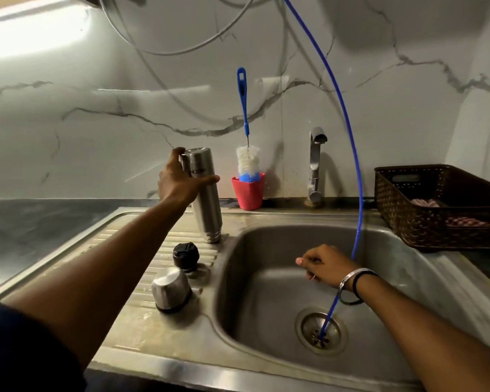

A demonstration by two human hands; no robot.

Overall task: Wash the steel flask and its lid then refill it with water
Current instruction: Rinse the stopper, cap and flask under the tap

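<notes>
Flask: steel flask (207, 199) is held upside down on the ribbed drainboard (142, 250) left of the sink basin (266, 292); mouth end down, touching or just above the ribs (cannot be told which), base end up.
Long axis: near vertical, slightly tilted, top leaning left twd the wall side.
L hand: left hand (178, 182) is wrapped round the upper part of the flask; thumb seen across the front, index finger hooked over the top edge, other fingers hidden behind the body.
R hand: right hand (323, 264) is hung over the basin, well apart from the flask; fingers loosely curled w/ thumb and forefinger close together. Whether anything is pinched cannot be told (motion blur); blue tube (348, 137) passes just behind the hand and runs down to the drain (320, 331).
Lid parts: black inner stopper (186, 256) and steel cap (170, 288) are stood on the drainboard, near the flask mouth, between flask and viewer; neither is touched.
Key relation: flask is already in the L hand's grip; mouth points down, away from the tap (316, 165), which stands to the right beyond the red cup (249, 190) w/ bottle brush (246, 154).
Step (judged): draining after wash looks likely; refill not yet done.
Next move calls for (judged): flask to be turned mouth-up and carried right, under the spout. L hand is nearer by far; R hand is freer for tap lever or lid.
Risk (judged): wet steel may slip when inverted.
</notes>
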